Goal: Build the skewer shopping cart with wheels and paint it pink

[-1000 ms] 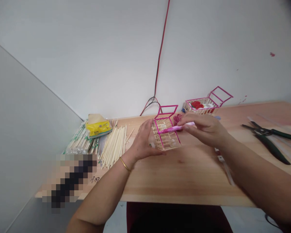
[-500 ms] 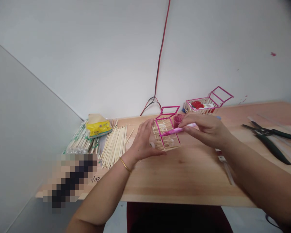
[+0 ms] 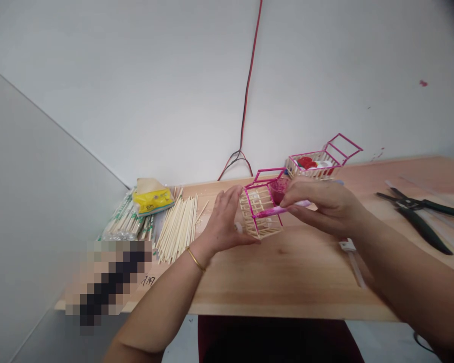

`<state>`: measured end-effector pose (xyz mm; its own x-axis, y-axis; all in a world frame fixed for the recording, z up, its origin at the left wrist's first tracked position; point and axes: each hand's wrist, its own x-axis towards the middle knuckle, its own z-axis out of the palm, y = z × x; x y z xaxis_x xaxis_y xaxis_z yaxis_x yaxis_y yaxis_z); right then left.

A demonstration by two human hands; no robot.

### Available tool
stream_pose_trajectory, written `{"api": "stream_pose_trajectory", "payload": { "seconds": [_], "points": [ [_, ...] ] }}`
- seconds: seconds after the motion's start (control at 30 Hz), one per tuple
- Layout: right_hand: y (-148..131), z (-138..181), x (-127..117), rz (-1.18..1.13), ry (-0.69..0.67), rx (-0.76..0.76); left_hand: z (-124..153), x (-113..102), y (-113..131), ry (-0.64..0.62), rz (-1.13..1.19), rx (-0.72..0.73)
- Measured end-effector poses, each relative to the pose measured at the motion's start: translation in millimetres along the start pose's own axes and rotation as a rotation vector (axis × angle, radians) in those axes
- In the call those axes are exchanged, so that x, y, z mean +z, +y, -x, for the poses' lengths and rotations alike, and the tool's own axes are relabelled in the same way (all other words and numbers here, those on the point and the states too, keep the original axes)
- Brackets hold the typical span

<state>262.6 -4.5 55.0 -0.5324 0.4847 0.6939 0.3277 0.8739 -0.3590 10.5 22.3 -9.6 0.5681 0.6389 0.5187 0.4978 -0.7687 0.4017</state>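
My left hand [image 3: 225, 222] grips the left side of a small cart-shaped basket [image 3: 264, 233] built from thin wooden sticks. Its top edges and raised handle are painted magenta, while the lower sticks are bare wood. Between the thumb and fingers of my right hand [image 3: 318, 204] is a paintbrush [image 3: 274, 210] with a pink-stained handle. The brush's magenta tip touches or lies just over the basket's near top edge. Behind the basket, partly covered by my right hand, stands a small clear cup [image 3: 278, 190] with magenta paint in it.
A second magenta-edged stick basket [image 3: 314, 166] holding red and white items stands against the wall. Left lie loose sticks [image 3: 179, 227], bundled sticks [image 3: 123, 217] and a yellow packet [image 3: 153, 200]. Dark-handled pruning shears [image 3: 419, 206] and a white strip [image 3: 353, 262] lie right.
The brush has shifted slightly left and down along the basket's near edge. The basket has tilted a little, its handle leaning further right.
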Motion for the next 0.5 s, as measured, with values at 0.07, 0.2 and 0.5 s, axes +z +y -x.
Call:
{"api": "stream_pose_trajectory", "payload": {
  "seconds": [0.07, 0.2, 0.5],
  "points": [
    [-1.8, -0.5, -0.4, 0.006, -0.004, -0.018, 0.1, 0.6, -0.6, 0.008, -0.012, 0.016],
    [-2.8, 1.2, 0.1, 0.0, -0.025, -0.061, 0.1, 0.7, -1.4, 0.029, -0.026, 0.012],
    [-1.2, 1.6, 2.7, 0.008, 0.027, -0.017, 0.5, -0.1, 0.1, 0.025, -0.045, 0.0]
  ]
}}
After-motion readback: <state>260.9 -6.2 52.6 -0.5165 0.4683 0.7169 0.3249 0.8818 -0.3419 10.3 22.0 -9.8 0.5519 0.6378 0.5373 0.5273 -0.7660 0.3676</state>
